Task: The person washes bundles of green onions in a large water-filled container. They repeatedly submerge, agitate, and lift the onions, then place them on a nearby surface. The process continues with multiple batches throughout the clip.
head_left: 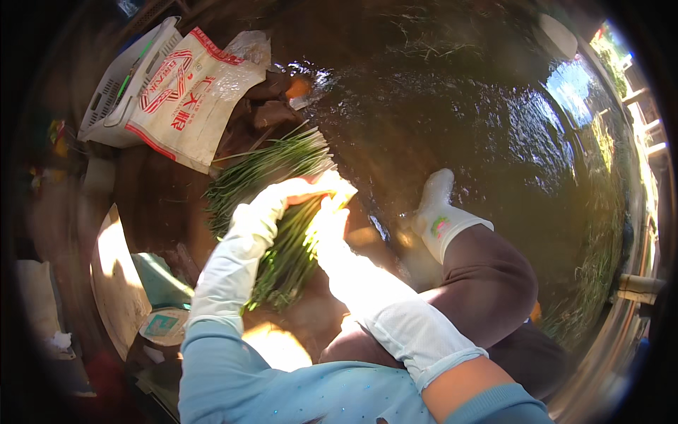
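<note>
Long thin green stalks with pale ends, which look like chives, lie in a thick pile just beyond my hands. A separate bunch of green stalks hangs toward me from my grip, its pale ends up at my fingers. My left hand is closed, fingers curled over the top of this bunch. Against its pale end, my right hand is also closed. Strong sunlight washes out the right fingers, so their exact hold is hard to see. White sleeve covers run up both forearms.
A white plastic basket stands at the far left, with a white sack printed in red draped over its side. Dark wet ground stretches ahead. My white boot rests right of centre. Cardboard pieces lie at left.
</note>
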A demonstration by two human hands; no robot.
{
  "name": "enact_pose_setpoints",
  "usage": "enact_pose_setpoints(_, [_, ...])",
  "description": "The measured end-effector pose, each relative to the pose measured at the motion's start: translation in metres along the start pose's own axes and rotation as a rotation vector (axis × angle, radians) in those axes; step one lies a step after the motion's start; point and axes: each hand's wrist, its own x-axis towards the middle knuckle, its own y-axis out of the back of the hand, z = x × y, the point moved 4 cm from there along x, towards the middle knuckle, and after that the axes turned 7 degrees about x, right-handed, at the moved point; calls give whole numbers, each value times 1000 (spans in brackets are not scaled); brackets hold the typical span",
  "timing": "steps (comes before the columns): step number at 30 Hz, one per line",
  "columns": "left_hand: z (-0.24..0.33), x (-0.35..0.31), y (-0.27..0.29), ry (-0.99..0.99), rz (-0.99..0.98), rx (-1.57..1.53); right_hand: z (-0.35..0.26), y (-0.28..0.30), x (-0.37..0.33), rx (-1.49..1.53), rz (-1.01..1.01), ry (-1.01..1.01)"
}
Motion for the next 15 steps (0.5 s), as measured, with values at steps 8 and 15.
enact_pose_setpoints(8, [-11,103,-43,-265,112,119,-25,48,31,-266,499,113])
enact_pose_setpoints(15, [-9,76,-39,-330,600,130,-6,60,64,-473,577,65])
